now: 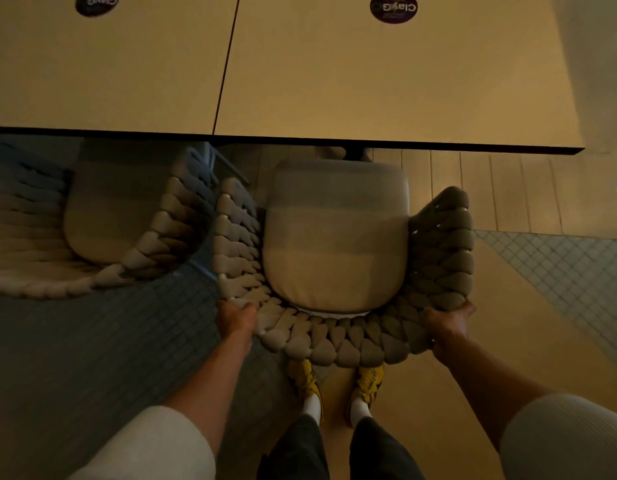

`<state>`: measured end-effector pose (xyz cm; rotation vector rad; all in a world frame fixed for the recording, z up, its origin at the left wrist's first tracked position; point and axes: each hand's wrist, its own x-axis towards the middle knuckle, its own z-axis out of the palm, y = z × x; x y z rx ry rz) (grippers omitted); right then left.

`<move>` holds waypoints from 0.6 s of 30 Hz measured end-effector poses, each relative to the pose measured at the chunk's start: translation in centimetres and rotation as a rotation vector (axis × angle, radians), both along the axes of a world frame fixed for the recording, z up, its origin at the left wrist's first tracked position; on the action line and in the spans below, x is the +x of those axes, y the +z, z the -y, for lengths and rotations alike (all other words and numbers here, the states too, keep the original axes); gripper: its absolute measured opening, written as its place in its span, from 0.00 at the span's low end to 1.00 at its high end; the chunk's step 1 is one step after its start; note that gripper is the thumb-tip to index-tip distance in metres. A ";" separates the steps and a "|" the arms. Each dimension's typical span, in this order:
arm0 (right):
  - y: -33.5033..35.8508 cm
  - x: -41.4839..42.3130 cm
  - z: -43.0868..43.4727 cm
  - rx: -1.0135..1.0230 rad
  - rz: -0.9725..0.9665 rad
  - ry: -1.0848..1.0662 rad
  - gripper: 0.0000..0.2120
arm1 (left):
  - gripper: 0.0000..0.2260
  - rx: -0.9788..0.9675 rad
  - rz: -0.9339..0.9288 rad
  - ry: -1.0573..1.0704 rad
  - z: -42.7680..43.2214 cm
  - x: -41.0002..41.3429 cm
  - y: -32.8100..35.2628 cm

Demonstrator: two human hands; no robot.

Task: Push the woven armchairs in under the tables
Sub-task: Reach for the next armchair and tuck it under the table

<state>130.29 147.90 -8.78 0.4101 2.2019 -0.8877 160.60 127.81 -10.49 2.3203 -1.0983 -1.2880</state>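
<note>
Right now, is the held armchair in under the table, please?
Out: the armchair shows its whole seat cushion in front of the table edge.

A dark round sticker (393, 8) on each table (369, 81) reads "Clay".

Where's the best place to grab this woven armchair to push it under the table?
Take the braided top rim of the woven armchair at its two rear corners, from behind, where the left hand and right hand sit. The curved back wraps toward you and the open front faces the table.
</note>
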 end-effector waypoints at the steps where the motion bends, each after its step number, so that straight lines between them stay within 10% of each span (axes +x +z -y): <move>1: -0.5 -0.1 -0.1 0.014 -0.006 -0.001 0.34 | 0.20 -0.008 -0.010 0.014 0.0 0.0 -0.1; 18: 0.6 -3.4 4.4 -0.127 0.062 -0.007 0.36 | 0.25 -0.031 0.017 -0.091 5.7 -2.2 -0.6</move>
